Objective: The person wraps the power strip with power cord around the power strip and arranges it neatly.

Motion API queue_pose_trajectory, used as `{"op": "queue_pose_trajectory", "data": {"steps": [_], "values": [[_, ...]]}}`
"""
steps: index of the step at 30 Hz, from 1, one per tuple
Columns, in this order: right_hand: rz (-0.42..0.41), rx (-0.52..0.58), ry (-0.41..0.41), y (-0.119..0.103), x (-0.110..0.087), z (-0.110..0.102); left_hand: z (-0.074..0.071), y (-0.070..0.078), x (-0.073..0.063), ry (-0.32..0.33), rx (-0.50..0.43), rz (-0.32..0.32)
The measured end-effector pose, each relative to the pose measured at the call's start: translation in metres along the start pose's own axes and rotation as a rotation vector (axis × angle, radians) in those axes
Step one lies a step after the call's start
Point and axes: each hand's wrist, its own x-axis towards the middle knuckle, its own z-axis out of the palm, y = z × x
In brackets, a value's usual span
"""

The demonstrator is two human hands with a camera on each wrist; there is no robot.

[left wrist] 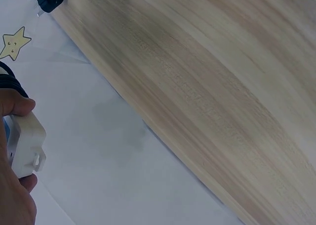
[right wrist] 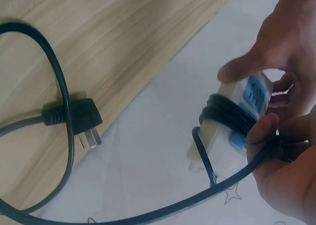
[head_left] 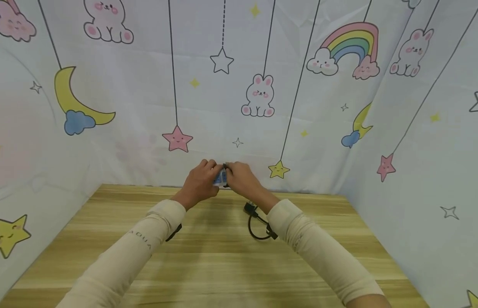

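A white power strip (right wrist: pixel 253 92) with blue socket faces is held up by my left hand (head_left: pixel 202 182), beyond the far edge of the table in the right wrist view. Several turns of its black cord (right wrist: pixel 224 111) are wound around the strip's body. My right hand (head_left: pixel 242 179) pinches the cord close beside the strip, and a length of it runs from these fingers back to the table. In the left wrist view, the left thumb lies on one side of the strip, whose end sticks out past the hand. Fingers hide part of the strip.
The cord's black three-pin plug (right wrist: pixel 85 118) lies at the far edge of the wooden table (head_left: pixel 223 265), beside a loop of cord. A dark object (head_left: pixel 174 232) shows partly behind the left sleeve. A white printed cloth (head_left: pixel 146 85) hangs behind the table.
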Motion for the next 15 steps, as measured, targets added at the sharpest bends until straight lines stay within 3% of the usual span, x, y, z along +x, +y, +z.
{"op": "queue_pose_trajectory", "data": {"steps": [7, 15], "values": [[-0.018, 0.027, 0.038, -0.001, -0.014, 0.007, -0.001, -0.001, 0.002, -0.018, -0.045, -0.030], [-0.018, 0.176, 0.055, 0.003, -0.029, 0.021, -0.003, -0.005, 0.005, -0.014, -0.075, -0.079]]}}
